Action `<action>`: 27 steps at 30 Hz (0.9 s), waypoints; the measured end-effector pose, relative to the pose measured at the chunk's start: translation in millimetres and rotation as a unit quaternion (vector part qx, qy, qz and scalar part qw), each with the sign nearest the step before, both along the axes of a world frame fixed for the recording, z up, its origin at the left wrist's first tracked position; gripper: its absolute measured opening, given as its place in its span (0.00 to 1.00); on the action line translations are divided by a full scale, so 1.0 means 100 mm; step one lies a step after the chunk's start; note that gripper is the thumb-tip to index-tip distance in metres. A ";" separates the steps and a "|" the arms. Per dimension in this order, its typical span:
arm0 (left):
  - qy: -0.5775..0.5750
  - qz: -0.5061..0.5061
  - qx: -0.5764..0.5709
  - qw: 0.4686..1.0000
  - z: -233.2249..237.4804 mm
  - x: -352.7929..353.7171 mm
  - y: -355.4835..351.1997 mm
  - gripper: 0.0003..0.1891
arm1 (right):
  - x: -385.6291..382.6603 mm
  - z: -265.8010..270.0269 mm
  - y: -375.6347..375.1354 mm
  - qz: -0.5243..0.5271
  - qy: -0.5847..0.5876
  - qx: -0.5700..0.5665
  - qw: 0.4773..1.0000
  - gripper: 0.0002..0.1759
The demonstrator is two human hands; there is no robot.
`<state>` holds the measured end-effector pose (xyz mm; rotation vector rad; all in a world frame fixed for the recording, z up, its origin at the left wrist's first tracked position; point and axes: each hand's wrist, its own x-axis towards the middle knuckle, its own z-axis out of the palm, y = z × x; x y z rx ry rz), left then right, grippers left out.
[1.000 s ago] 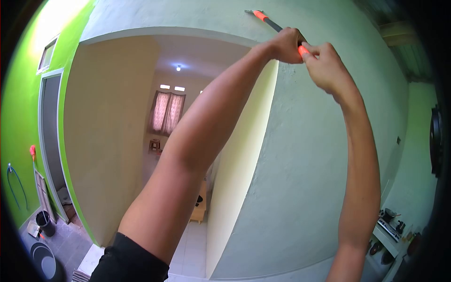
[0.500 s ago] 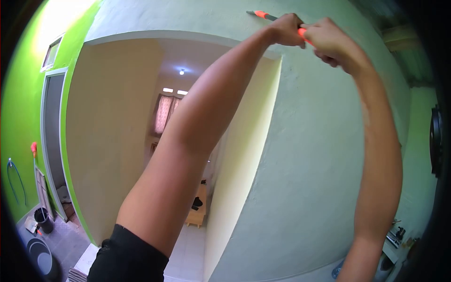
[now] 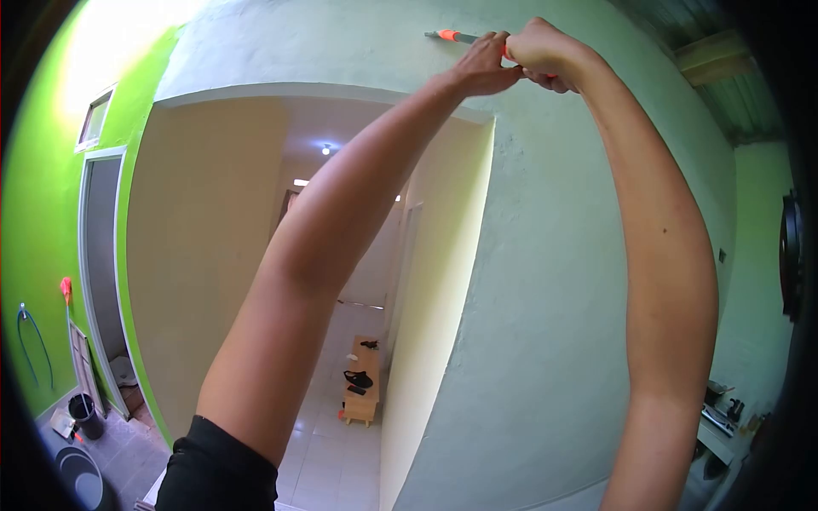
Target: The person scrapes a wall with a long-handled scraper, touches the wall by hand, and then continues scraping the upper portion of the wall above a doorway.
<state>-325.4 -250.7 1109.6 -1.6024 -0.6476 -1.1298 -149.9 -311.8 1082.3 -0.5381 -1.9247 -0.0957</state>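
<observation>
A slim grey pole with orange sections (image 3: 465,38) is raised high against the pale wall above the doorway. Its narrow end points left; what it carries there, if anything, is too small to make out. My left hand (image 3: 490,66) is closed around the pole's middle, fingers over the top. Just right of it, my right hand (image 3: 550,53) makes a fist around the orange grip, which is mostly hidden. Both arms are stretched upward, and the hands nearly touch.
Below the hands is a wide wall opening (image 3: 281,89), with a low wooden bench (image 3: 362,400) beyond it. At left are a green wall (image 3: 43,204), a doorway, a black bucket (image 3: 85,417) and a grey tub (image 3: 81,477). A cluttered counter (image 3: 716,426) stands lower right.
Both hands and the pole have shifted left along the wall, and my right hand has come closer to my left. The view has also shifted, showing more of the bench.
</observation>
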 end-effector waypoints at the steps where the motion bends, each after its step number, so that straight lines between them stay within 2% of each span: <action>1: -0.012 -0.001 0.006 1.000 -0.07 0.01 0.01 0.28 | 0.00 0.02 0.00 -0.005 -0.006 0.002 1.000 0.07; 3: -0.042 -0.002 0.024 0.999 -0.19 -0.03 0.03 0.29 | -0.06 -0.01 -0.07 -0.037 -0.009 0.006 0.999 0.08; 4: -0.050 0.062 0.019 0.997 -0.25 -0.03 -0.05 0.26 | -0.07 -0.05 -0.11 -0.062 -0.014 0.015 0.998 0.08; 5: -0.049 0.082 0.013 0.995 -0.27 -0.04 -0.12 0.26 | -0.10 -0.07 -0.13 -0.087 -0.018 0.023 0.996 0.09; 10: -0.039 0.145 -0.040 0.988 -0.35 -0.01 -0.41 0.27 | -0.12 -0.06 -0.08 -0.064 -0.018 0.055 0.996 0.05; 13: -0.016 0.141 0.029 0.989 -0.09 -0.20 -0.19 0.28 | -0.27 0.07 0.07 -0.056 0.002 0.053 0.997 0.05; 14: -0.040 0.113 0.012 0.993 0.02 -0.24 -0.06 0.28 | -0.48 0.21 0.32 -0.053 0.017 0.060 0.997 0.06; 15: -0.039 0.133 0.004 0.990 0.17 -0.30 -0.02 0.28 | -0.55 0.41 0.49 -0.051 0.035 0.075 0.995 0.07; 16: -0.037 0.152 -0.009 0.988 0.27 -0.33 0.00 0.27 | -0.60 0.28 0.36 -0.110 0.026 0.069 0.991 0.08; 18: -0.009 0.211 -0.031 0.977 0.32 -0.30 -0.05 0.27 | -0.40 0.35 0.38 -0.039 0.020 0.048 0.998 0.08; 19: -0.003 0.202 -0.021 0.979 0.21 -0.27 -0.12 0.27 | -0.32 0.36 0.33 0.001 0.014 0.036 0.999 0.08; 21: 0.012 0.183 0.009 0.983 -0.03 -0.20 -0.27 0.28 | -0.23 0.18 0.11 -0.036 -0.021 0.054 0.998 0.08; 22: 0.026 0.195 0.008 0.980 0.03 -0.26 -0.22 0.29 | -0.27 0.18 0.15 -0.045 -0.026 0.047 0.998 0.08; 25: -0.046 0.208 -0.061 0.975 0.21 -0.25 -0.15 0.30 | -0.38 0.36 0.25 -0.039 -0.027 0.033 0.998 0.06; 27: -0.035 0.226 -0.074 0.971 0.26 -0.25 -0.20 0.30 | -0.41 0.42 0.28 -0.044 -0.012 0.028 0.999 0.06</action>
